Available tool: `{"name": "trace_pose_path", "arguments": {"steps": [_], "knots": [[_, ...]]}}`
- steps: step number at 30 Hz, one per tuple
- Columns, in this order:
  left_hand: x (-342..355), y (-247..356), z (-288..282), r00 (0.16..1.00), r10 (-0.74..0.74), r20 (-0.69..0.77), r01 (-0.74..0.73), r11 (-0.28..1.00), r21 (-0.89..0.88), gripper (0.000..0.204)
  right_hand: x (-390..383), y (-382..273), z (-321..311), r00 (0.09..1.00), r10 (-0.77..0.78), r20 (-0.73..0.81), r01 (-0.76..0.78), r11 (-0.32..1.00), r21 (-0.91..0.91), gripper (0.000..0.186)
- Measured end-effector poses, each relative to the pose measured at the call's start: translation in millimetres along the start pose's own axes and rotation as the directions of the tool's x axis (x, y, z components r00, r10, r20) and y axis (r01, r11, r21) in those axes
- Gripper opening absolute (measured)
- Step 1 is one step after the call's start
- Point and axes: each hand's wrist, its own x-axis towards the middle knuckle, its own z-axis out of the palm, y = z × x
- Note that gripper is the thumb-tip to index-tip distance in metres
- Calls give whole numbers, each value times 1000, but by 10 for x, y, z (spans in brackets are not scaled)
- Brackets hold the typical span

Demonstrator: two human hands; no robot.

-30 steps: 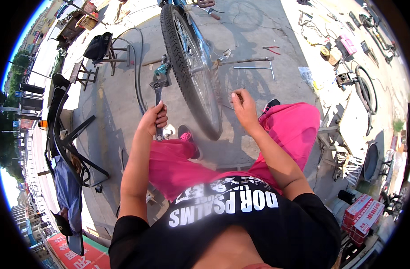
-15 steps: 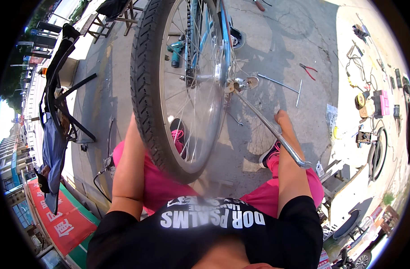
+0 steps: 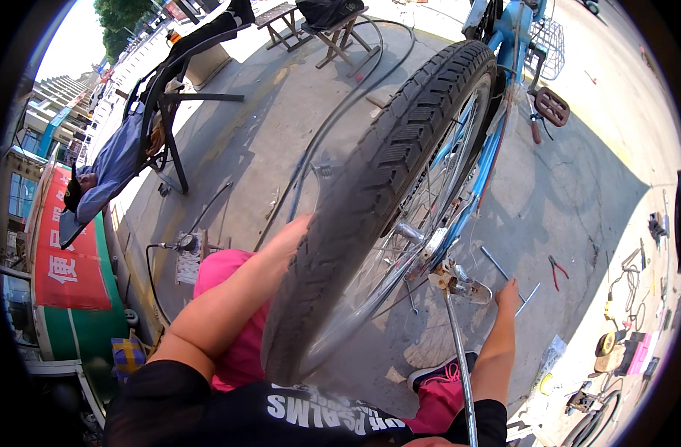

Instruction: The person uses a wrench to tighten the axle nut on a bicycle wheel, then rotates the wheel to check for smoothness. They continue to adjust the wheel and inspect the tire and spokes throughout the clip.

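Observation:
A blue bicycle (image 3: 483, 170) fills the middle of the view, its knobbly black tyre (image 3: 389, 160) close in front of me. Beside that tyre is my left hand (image 3: 299, 229), its fingers hidden behind the rubber. From the wheel's axle, a long metal stand leg (image 3: 458, 346) runs down toward me. Low at the right, my right hand (image 3: 507, 292) has its fingers closed over the shaft of a T-handle wrench (image 3: 494, 261), which lies along the ground. Red-handled pliers (image 3: 557, 273) lie just beyond it.
A person (image 3: 117, 160) reclines in a folding chair (image 3: 169, 138) at the left. A wooden stool (image 3: 339, 37) stands far off, with a hose (image 3: 310, 149) running near it. Tools and a pink box (image 3: 637, 353) lie at the right. A small spanner (image 3: 412, 297) rests below the wheel.
My view has swung, so the wheel now slants up to the right. My right hand has moved from open ground onto the T-handle wrench. My left hand remains by the tyre.

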Motion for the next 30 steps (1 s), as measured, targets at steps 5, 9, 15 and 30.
{"name": "trace_pose_path", "arguments": {"steps": [5,9,15,30], "knots": [[39,-142,-249,979,113,-171,-94,989,118,29,373,51,206,991,-1,137,4,1000,-21,64],[79,-91,177,975,55,-218,-15,984,180,26,308,41,303,999,9,40,-8,1000,-17,56],[-106,-85,455,939,31,-344,52,972,229,30,29,-532,-375,989,51,141,-43,997,-60,61],[-20,-103,657,951,9,-308,88,949,301,37,-176,-126,461,953,-228,201,291,875,-386,21]]}}
